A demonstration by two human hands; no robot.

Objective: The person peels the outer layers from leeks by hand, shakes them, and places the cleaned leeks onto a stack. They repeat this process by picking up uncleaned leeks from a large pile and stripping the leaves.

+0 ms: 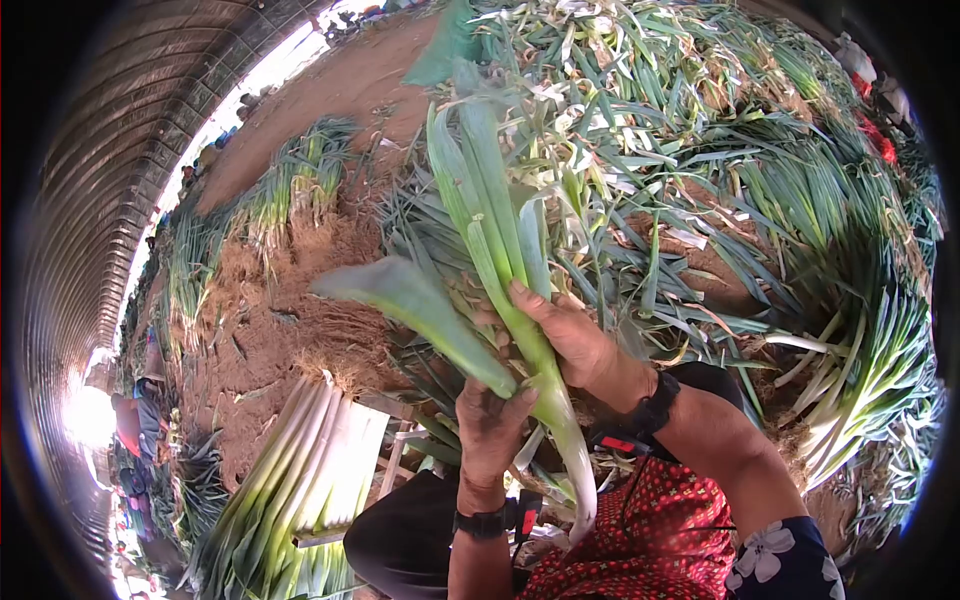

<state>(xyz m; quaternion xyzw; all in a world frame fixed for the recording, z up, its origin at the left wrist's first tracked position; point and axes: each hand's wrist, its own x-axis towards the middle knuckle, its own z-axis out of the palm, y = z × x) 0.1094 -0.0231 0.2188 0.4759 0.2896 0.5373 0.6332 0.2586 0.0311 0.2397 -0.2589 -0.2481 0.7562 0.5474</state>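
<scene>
A thick leek [568,440] slants across my lap, its white root end low and its broad green leaves fanning out above. My right hand [572,338] wraps round its stalk just below where the leaves part, thumb on top. Lower down, my left hand [490,425] is closed on a wide leek leaf [415,310] that bends away from the stalk to the upper left and is slightly blurred. The fingers of my left hand are partly hidden behind the leaf and stalk.
Trimmed leeks [300,450] lie on a low stand [395,455] at my left. Untrimmed leeks [850,230] are heaped on the right, and stripped leaves [620,110] pile up ahead. Bundles of leeks [315,170] rest on bare soil [370,65]. A person [140,425] is at the far left.
</scene>
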